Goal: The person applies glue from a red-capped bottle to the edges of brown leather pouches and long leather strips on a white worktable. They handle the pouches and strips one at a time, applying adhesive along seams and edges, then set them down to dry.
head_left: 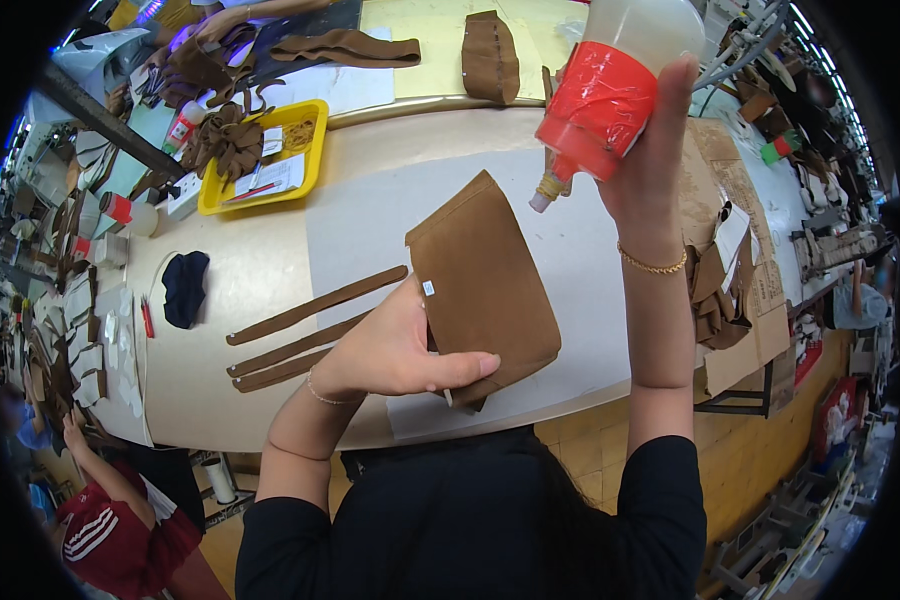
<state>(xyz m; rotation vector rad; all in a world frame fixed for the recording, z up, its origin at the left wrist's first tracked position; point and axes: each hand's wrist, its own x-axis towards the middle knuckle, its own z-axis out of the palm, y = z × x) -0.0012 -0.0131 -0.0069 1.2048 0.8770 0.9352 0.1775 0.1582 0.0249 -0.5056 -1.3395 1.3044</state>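
Observation:
My left hand (410, 350) grips a brown leather-like panel (495, 285) by its lower left edge, thumb pressed on its face. The panel is held above the table, and a small white tag (429, 288) shows at its left side. Raised at the upper right, my right hand (650, 160) is wrapped round a squeeze bottle (610, 100) with a red band. The bottle tilts, nozzle pointing down and to the left, above and apart from the panel. Several narrow brown strips (320, 305) lie left of the panel; my left hand and wrist cover some of their ends.
A yellow tray (315, 165) with brown pieces and papers stands at the far left. A dark blue cloth piece (184, 290) lies left on the table (370, 160). More brown pieces (490, 60) lie across the back. Cardboard with brown scraps (720, 290) sits right. Other people work at left.

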